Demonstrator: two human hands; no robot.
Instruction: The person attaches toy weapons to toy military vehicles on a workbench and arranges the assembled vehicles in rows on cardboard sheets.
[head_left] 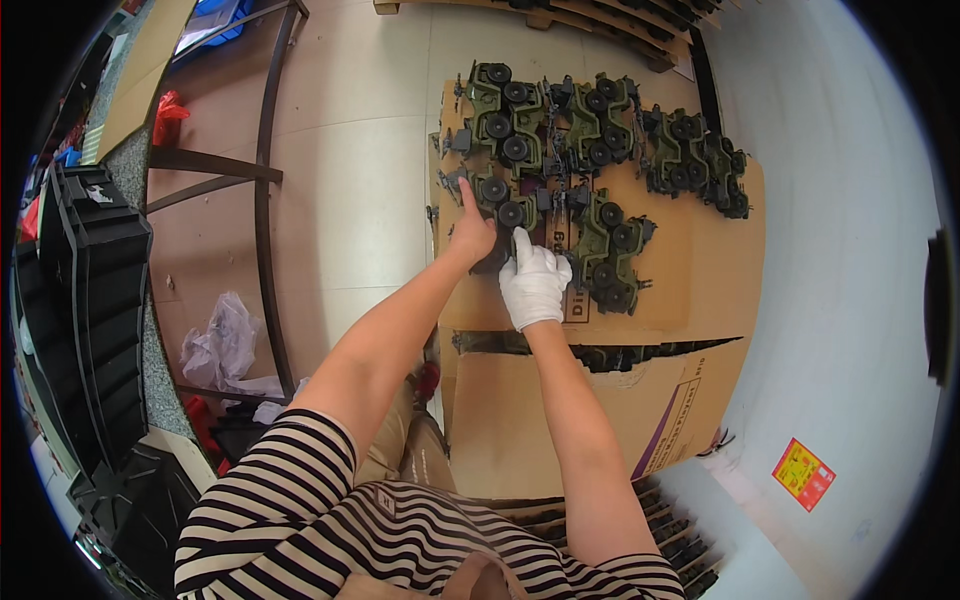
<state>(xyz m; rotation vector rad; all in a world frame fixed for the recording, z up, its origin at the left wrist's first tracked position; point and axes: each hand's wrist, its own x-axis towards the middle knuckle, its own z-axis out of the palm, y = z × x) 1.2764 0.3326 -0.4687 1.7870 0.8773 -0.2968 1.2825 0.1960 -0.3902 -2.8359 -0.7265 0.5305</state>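
A green toy vehicle [512,214] with black wheels lies at the near left of a group of similar ones on cardboard. My bare left hand [474,238] is against its left side, index finger stretched along it and the other fingers curled out of sight. My right hand [537,284], in a white glove, grips its near right side, with a fingertip by a wheel. More green toy vehicles stand close by: one pair [508,118] beyond my hands, another [600,120] to its right, and one [612,250] right of my glove.
The cardboard sheet [690,270] covers a stack, and its near part is torn, with more dark parts beneath. At left are a metal frame [268,150], black trays [108,320] and a plastic bag [222,345]. A pale wall [830,250] bounds the right; loaded racks [600,22] stand beyond.
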